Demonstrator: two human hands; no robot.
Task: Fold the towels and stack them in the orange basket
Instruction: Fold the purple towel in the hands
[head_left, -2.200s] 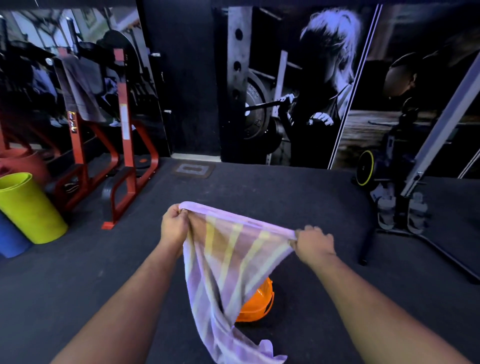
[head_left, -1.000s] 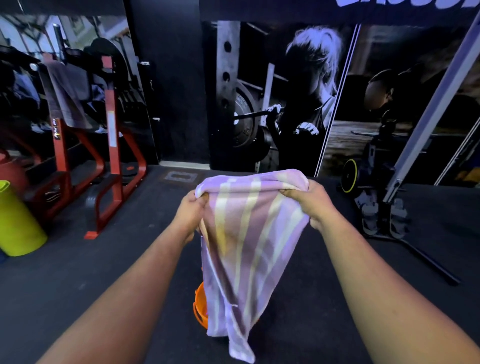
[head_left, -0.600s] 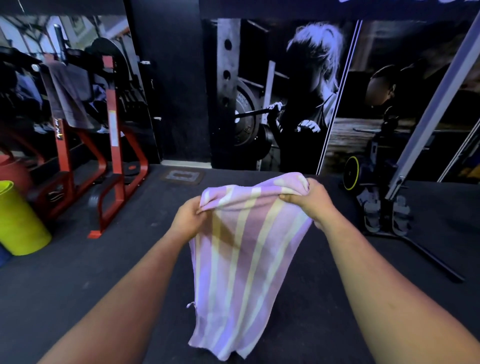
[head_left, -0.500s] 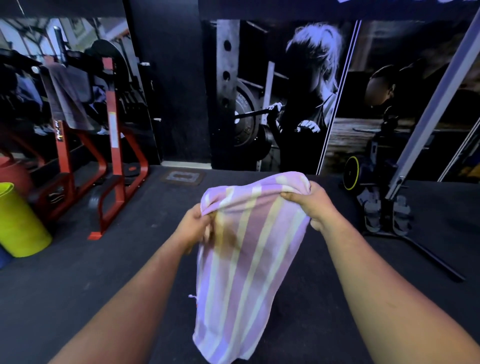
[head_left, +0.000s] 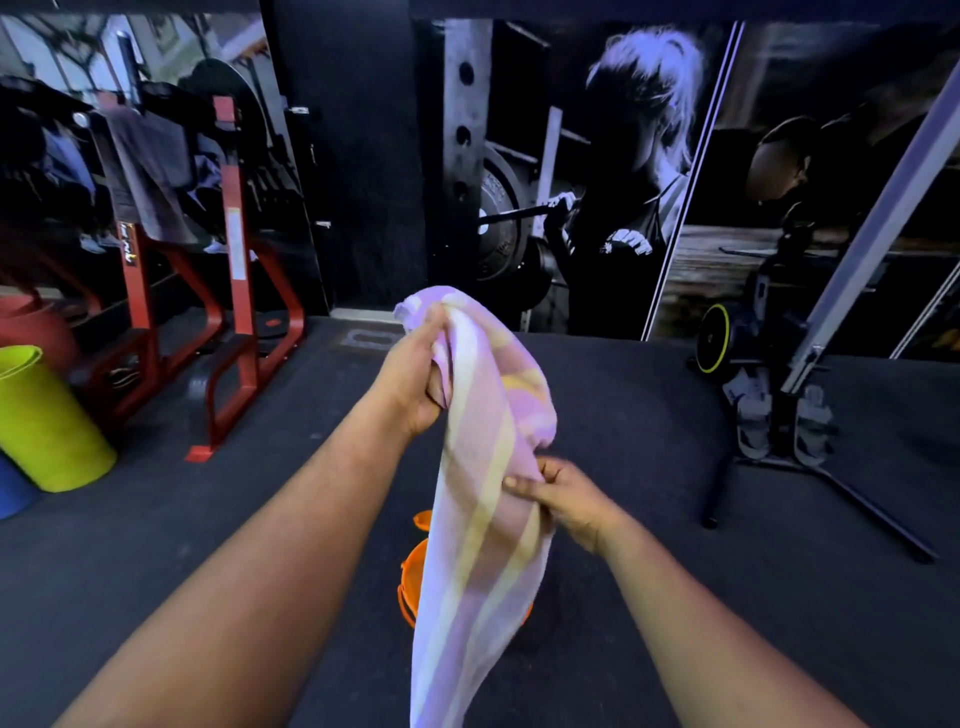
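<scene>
2 bare hands on 1 towel, held in the air over the floor. Left hand (head_left: 415, 374) is up high, fingers curled tight round the bunched top end of the towel (head_left: 483, 499), fist closed on the cloth. Right hand (head_left: 566, 501) sits lower and to the right, about halfway down the hanging cloth, thumb and fingers pinching its right edge; a loose fold bulges just above that pinch. Towel is lilac with pale yellow stripes running lengthwise, hangs as 1 long narrow drape from the left fist down past the bottom of the view, lower end cut off so cannot tell how it finishes. Both forearms reach in from the bottom corners. Orange basket (head_left: 410, 587) stands on the dark floor (head_left: 675, 597) directly behind and below the towel, mostly hidden, only its left rim and a bit of the wall showing; contents cannot be seen. Further out: red rack (head_left: 236, 291) at left with a grey cloth (head_left: 148, 171) draped over its top bar, lime-green bin (head_left: 47, 421) at far left tilted, blue object beside it at the frame edge. Right side has a black stand with a yellow-rimmed wheel (head_left: 714, 338). Back wall carries a large gym mural (head_left: 597, 182).
</scene>
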